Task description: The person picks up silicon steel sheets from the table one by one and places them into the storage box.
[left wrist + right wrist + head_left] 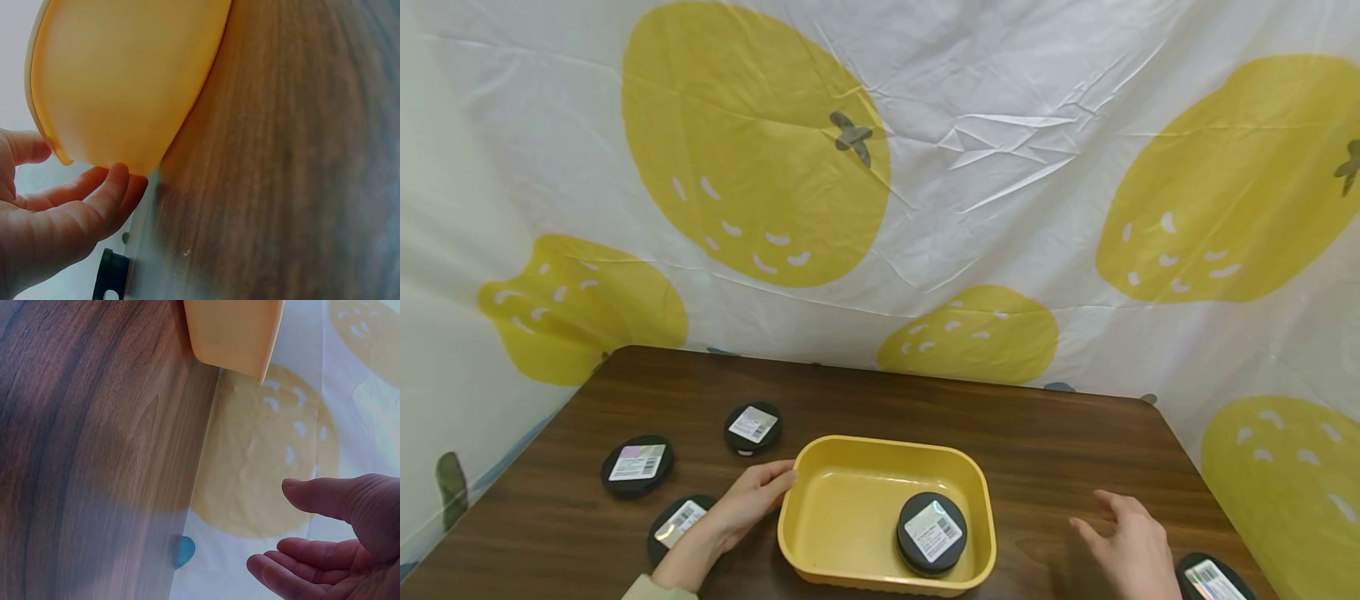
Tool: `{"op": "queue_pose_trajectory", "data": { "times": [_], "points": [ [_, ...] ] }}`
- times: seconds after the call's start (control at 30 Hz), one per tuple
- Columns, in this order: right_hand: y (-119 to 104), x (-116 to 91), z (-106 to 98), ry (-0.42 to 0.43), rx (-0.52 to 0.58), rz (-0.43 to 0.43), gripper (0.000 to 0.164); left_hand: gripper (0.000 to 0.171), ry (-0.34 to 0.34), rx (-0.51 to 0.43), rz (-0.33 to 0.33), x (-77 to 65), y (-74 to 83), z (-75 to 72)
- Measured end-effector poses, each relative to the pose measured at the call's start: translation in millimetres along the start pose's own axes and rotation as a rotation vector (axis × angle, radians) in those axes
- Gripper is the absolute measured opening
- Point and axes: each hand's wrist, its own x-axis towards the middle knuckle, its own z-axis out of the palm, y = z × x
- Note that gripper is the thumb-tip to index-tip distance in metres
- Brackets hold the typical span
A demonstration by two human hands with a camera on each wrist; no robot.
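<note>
In the head view, the yellow tray [850,512] stretched lengthwise from the left hand [747,505], ending short of the right hand [1129,540]. Left wrist: that hand apparently gripped its end. Right wrist: hand parted, holding nothing.

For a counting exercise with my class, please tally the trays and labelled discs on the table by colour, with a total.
Yellow tray: 1
Black discs: 5 (3 left of the tray, 1 inside it, 1 to its right)
Total: 6 visible; whether another disc is stacked under the one inside the tray is unclear.
</note>
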Motion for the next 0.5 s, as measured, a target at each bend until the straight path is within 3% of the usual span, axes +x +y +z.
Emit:
{"op": "queue_pose_trajectory", "data": {
  "times": [0.5],
  "points": [
    [12.3,0.5,-1.7,-0.018,-0.027,0.029,0.052,0.044,-0.004,0.0,-0.001,0.5,-0.4,-0.1]
  ]
}}
